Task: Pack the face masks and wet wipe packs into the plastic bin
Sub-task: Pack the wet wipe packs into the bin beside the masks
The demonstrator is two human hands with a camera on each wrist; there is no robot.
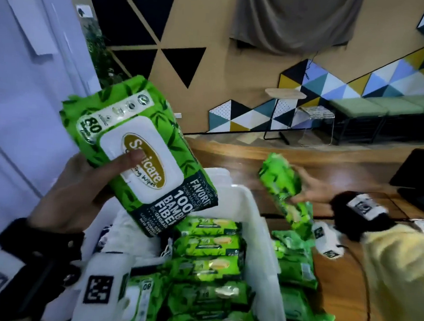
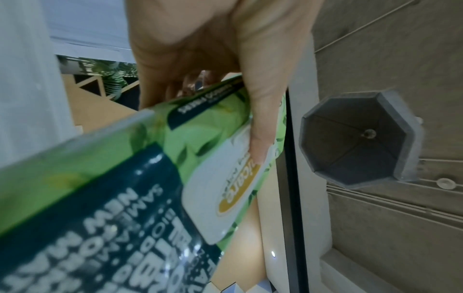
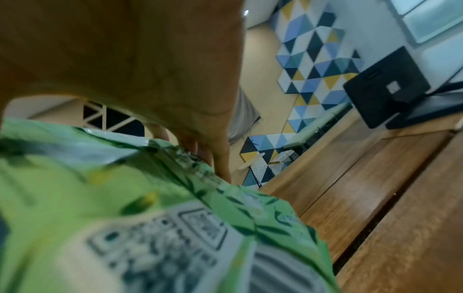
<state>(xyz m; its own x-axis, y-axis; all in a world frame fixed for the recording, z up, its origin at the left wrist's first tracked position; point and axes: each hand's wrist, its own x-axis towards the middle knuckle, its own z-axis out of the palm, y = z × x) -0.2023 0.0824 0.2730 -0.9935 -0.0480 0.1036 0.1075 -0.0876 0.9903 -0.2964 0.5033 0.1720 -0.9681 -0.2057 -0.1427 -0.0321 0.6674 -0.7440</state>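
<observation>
My left hand [image 1: 85,185] grips a green wet wipe pack [image 1: 142,153] raised above the left end of the clear plastic bin [image 1: 263,235], thumb pressed on its white flip lid; the same pack [image 2: 140,178] fills the left wrist view under my left hand [image 2: 213,65]. My right hand [image 1: 313,189] holds a second green wipe pack [image 1: 283,182] up over the wooden table, right of the bin. That pack [image 3: 130,218] appears blurred close up beneath my right hand [image 3: 140,65]. Inside the bin, several green wipe packs [image 1: 208,247] stand in a row, with white face masks [image 1: 132,232] at their left.
More green wipe packs [image 1: 296,259] lie stacked on the wooden table [image 1: 347,287] right of the bin. A black laptop [image 1: 418,173] stands at the far right. Green benches and a small stool stand along the patterned back wall.
</observation>
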